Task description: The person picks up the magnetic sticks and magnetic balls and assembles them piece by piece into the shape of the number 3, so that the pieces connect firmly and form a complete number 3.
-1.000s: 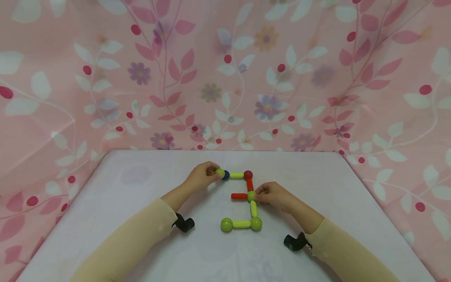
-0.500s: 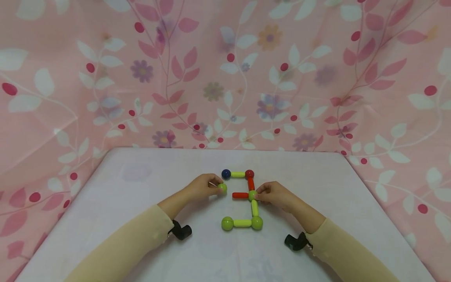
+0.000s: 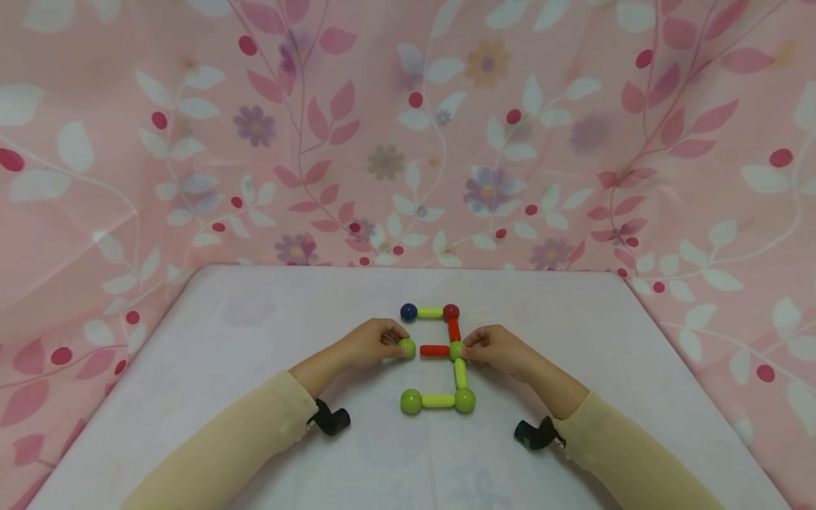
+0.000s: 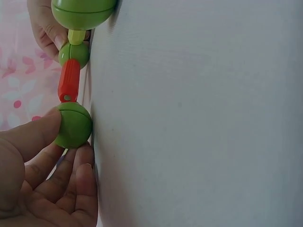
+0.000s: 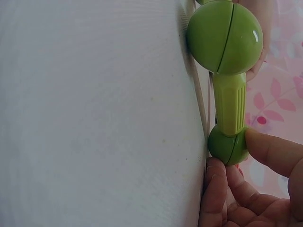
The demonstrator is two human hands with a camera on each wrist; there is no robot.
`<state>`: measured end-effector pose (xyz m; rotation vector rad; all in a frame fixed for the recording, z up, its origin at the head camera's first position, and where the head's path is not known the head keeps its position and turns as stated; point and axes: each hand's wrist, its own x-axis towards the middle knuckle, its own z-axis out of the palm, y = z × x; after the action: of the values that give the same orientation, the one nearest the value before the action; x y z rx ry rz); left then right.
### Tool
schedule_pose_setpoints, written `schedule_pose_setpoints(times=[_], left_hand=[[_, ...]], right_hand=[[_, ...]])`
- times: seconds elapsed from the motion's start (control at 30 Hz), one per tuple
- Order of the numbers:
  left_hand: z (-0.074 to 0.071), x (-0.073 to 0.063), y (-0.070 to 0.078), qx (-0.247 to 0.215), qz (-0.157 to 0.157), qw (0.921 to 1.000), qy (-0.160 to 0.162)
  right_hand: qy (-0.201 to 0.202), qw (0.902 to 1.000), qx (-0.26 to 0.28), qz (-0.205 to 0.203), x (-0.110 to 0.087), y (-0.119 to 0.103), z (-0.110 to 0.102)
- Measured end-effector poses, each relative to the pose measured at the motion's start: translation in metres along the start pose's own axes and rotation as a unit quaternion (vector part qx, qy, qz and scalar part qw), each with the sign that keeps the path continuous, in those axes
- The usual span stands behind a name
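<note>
My left hand (image 3: 371, 343) pinches a loose green ball (image 3: 406, 348) between thumb and fingers, close to the free left end of a red rod (image 3: 435, 350). A narrow gap shows there in the head view. With the right hand (image 3: 500, 348) I pinch the middle green ball (image 3: 456, 350), which joins that rod to a second red rod (image 3: 454, 329) and a lime rod (image 3: 460, 373). These belong to a ball-and-rod figure lying on the table. Its top row has a red ball (image 3: 451, 312), a lime rod (image 3: 430, 312) and a dark blue ball (image 3: 409, 312).
Nearest the body, the figure's bottom row has a right green ball (image 3: 465, 400), a lime rod (image 3: 438, 401) and a left green ball (image 3: 411, 401). The pale table (image 3: 306, 297) ends at a pink floral cloth (image 3: 382, 142). Black wrist cameras sit at both cuffs.
My left hand has brought its green ball away from the dark blue ball, toward me, down to the red rod's free end. The right hand stays on the middle ball.
</note>
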<state>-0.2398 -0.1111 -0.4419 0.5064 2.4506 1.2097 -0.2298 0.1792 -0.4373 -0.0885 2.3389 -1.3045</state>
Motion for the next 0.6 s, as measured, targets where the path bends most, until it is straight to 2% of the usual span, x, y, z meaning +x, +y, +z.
schedule_pose_setpoints(times=[0.6], left_hand=[[0.009,-0.0002,0.0016,-0.006,0.011,0.9999,-0.001]], right_hand=[[0.007,0.9998,-0.004,0.017,0.0003,-0.0018,-0.0006]])
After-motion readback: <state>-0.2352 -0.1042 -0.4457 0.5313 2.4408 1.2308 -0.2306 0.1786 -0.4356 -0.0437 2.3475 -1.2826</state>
